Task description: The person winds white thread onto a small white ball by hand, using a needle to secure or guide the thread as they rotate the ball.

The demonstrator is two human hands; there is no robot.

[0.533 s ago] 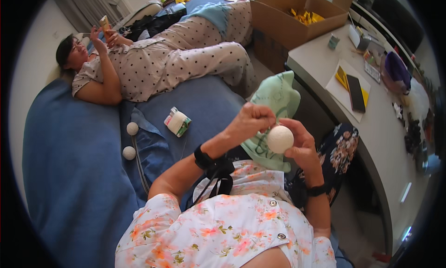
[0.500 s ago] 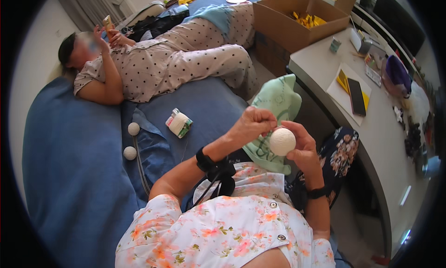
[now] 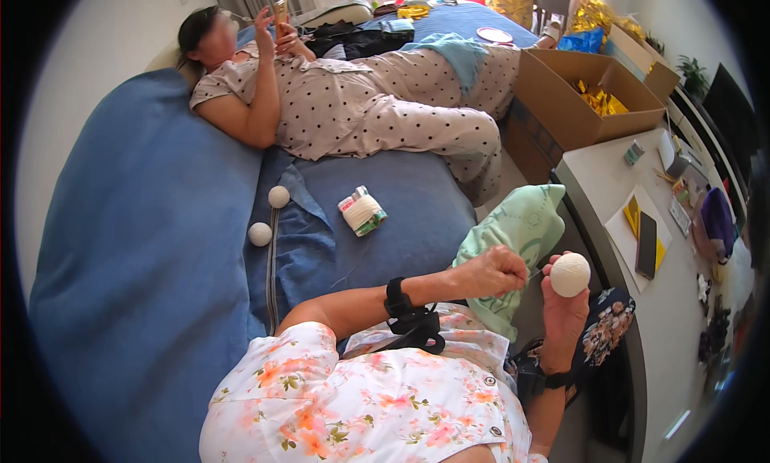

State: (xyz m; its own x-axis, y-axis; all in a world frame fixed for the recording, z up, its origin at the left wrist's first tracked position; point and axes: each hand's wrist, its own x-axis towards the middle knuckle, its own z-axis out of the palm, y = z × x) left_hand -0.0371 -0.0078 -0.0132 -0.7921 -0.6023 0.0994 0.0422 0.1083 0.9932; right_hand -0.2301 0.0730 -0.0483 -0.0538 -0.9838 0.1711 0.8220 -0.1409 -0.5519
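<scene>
A round white ball (image 3: 570, 275) with a slightly rough surface rests in my right hand (image 3: 564, 314), fingers wrapped around its underside. To its left, my left hand (image 3: 499, 272) is closed in a pinch, apart from the ball; whatever sits between its fingertips is too fine to make out. Behind both hands a pale green printed cloth (image 3: 517, 230) is draped over my lap. Two more white balls (image 3: 278, 196) lie on the blue sofa to the left. Near them is a small pack wound with white yarn (image 3: 363, 213), and a thin dark thread trails over the sofa.
Another person (image 3: 345, 102) in dotted clothes lies along the blue sofa (image 3: 144, 246), holding a phone. A cardboard box (image 3: 553, 102) with gold wrappers stands at the back right. On the right, a white table (image 3: 593, 170) carries a dark phone (image 3: 646, 250), paper and bags.
My hands have drawn apart: the right moved rightward with the ball, and the left came off it. The view has shifted, so the sofa and person appear further right.
</scene>
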